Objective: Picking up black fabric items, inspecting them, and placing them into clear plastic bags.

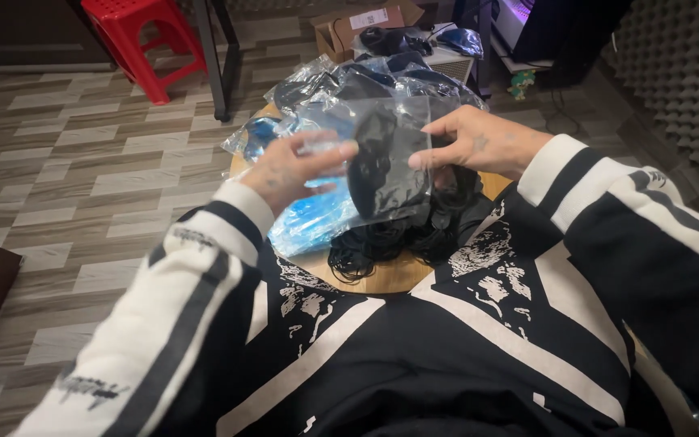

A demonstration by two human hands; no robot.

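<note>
Both hands hold one clear plastic bag (386,162) with a black mouse-shaped item inside, lifted above a small round wooden table (390,279). My left hand (293,170) pinches the bag's left edge. My right hand (475,142) grips its right edge. Under the bag lies a tangle of black cords (382,243) and a blue bagged item (313,218). Black-and-white sleeves cover both arms.
More clear bags with dark items (366,81) are piled at the table's far side. A cardboard box (357,24) and a white box stand behind. A red plastic stool (143,36) and a black metal leg (216,61) stand on the wood-pattern floor. Foam panels line the right wall.
</note>
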